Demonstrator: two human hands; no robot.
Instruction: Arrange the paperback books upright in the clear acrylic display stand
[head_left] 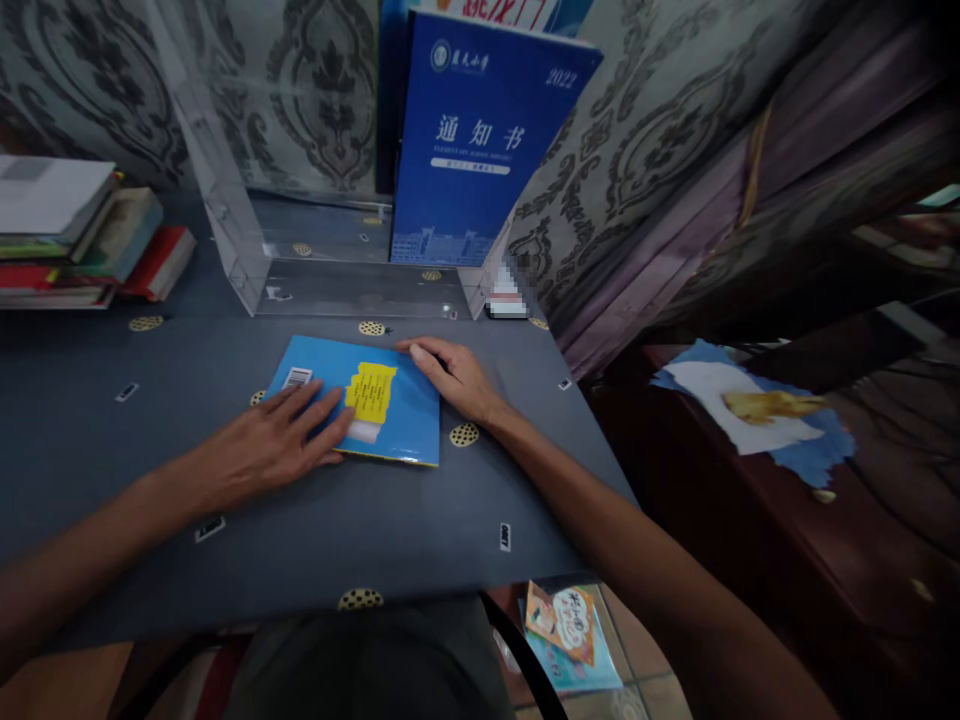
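So I'm standing here watching someone at a table point(262, 560), and a light-blue paperback point(409, 420) is lying shut right in front of them, a bit this side of a clear plastic rack point(360, 295). The barcode point(298, 377) is showing, so I'm guessing it's sitting back cover up.

The left hand point(289, 430) is coming in from the near left and lying palm down, fingers spread over the left part of the cover. Looks to me like it's keeping the book flat and stopping it from sliding. The right hand point(454, 378) is curving round the far right corner, thumb and fingers close together there. Can't tell if it's actually pinching the edge, since the undersides are hidden, but it's probably steadying that corner. Between them, the yellow text patch point(373, 392) is peeking out.

Over in the rack, a dark blue booklet marked 2022 point(480, 150) is standing upright at the right end, front cover facing out, I suppose so it's easy to spot. A book stack point(60, 240) is sitting at the far left, well apart from the hands, likely leaving them elbow room. Some picture books point(562, 620) are lying down on the floor.
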